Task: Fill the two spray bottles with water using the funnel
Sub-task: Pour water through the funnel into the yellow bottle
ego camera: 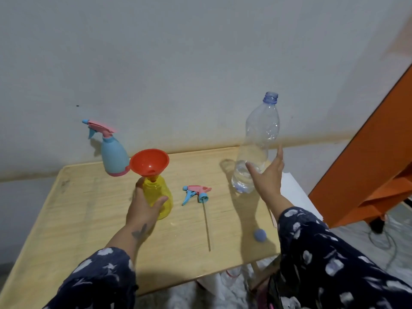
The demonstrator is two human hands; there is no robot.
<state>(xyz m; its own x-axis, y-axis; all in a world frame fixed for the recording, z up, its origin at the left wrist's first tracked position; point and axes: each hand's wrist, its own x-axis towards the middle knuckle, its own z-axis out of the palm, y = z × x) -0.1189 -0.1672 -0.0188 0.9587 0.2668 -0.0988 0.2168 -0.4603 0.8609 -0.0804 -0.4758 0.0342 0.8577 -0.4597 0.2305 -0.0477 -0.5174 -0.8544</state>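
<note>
While the left hand (144, 209) wraps around the yellow spray bottle (158, 197) near the middle of the wooden desk (89, 219), thumb on its near side and fingers behind, an orange funnel (149, 162) sits with its spout in the bottle's open neck. Its removed trigger head (196, 194), pink and blue, lies on the desk just to the right, its long dip tube pointing toward the near edge. Behind and to the left, the blue spray bottle (113, 152) stands upright with its own pink-and-blue head on it. The right hand (267, 175) is spread wide, fingers splayed, at the lower part of the clear water bottle (256, 150); whether it touches the plastic cannot be told. That bottle stands uncapped near the desk's far right corner with a little water in its base. A blue cap (260, 235) lies near the right edge.
</note>
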